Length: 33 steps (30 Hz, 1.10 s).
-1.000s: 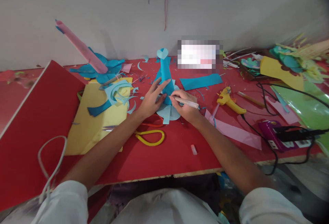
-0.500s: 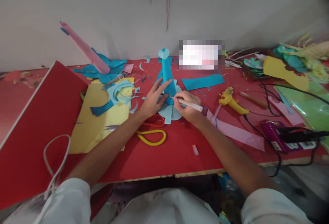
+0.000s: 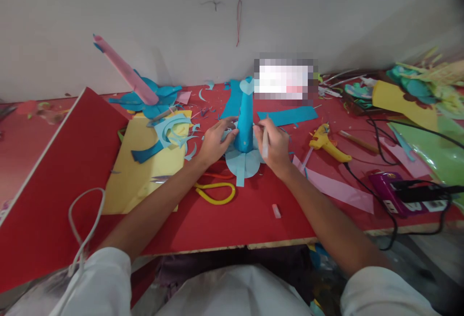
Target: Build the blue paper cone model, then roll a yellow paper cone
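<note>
A blue paper tube [image 3: 245,122] stands upright, with a light blue paper heart [image 3: 247,86] at its top and a small pale mark low on its front. Under it spreads a light blue petal-shaped paper base [image 3: 232,161]. My left hand [image 3: 217,139] is at the tube's lower left, thumb against it and fingers curving behind. My right hand [image 3: 274,142] is closed around a white pen [image 3: 266,143], just right of the tube; the pen's tip is hard to make out. Scissors [image 3: 216,193] with yellow and red handles lie below my left wrist.
On the red table [image 3: 232,229] lie a yellow glue gun [image 3: 328,143], a pink paper strip [image 3: 337,191], a blue strip [image 3: 286,116], yellow sheets [image 3: 145,185] and paper scraps. A pink paper tube [image 3: 125,69] leans at the back left. A red board [image 3: 65,176] stands on the left.
The tube has turned and become more upright, its heart top shifting right. My right hand has drawn the pen off the tube's front to its right side.
</note>
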{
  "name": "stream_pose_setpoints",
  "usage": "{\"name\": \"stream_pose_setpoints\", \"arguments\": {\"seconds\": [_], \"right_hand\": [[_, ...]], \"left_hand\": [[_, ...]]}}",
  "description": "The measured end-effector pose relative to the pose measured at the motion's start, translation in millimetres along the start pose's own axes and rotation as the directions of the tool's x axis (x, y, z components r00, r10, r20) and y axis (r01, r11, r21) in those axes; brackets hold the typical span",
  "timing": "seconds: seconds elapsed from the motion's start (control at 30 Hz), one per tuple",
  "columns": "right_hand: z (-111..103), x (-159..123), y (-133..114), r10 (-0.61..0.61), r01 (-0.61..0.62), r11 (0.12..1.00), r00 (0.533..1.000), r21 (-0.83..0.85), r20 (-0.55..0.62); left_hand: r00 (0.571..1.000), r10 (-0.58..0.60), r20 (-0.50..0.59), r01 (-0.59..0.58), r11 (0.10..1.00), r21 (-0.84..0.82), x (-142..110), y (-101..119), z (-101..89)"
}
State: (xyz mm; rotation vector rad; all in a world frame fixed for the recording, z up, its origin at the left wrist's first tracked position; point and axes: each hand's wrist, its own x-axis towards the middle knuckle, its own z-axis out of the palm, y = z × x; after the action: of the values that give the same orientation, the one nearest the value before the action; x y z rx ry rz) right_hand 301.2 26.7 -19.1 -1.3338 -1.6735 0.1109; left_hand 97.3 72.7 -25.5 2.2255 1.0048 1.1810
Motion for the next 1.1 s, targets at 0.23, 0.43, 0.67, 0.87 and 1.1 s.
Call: {"name": "stream_pose_setpoints", "arguments": {"seconds": [0.23,0.43,0.67,0.87,1.1], "right_hand": [[-1,1,2,-0.184,0.184,0.982,0.983,0.047,0.011],[-1,7,2,-0.119,0.116,0.960,0.993,0.254,-0.005],[3,9,11,0.029,-0.031,0.964,1.000,0.264,0.013],[2,7,7,0.020,-0.039,0.977,0.995,0.209,0.093],[13,6,22,0.055,-0.083,0.980,0.987,0.182,0.152]], "left_hand": [[0.998,0.068,-0.006,-0.067,0.997,0.038,-1,6,-3.0],[0.984,0.165,-0.060,-0.156,0.979,0.132,-4,13,-6.6],[0.995,0.103,0.006,-0.103,0.989,0.108,0,13,-4.0],[0.994,-0.098,0.055,0.089,0.984,0.156,1,-6,1.1],[0.992,-0.085,0.091,0.060,0.967,0.246,0,-13,4.5]]}}
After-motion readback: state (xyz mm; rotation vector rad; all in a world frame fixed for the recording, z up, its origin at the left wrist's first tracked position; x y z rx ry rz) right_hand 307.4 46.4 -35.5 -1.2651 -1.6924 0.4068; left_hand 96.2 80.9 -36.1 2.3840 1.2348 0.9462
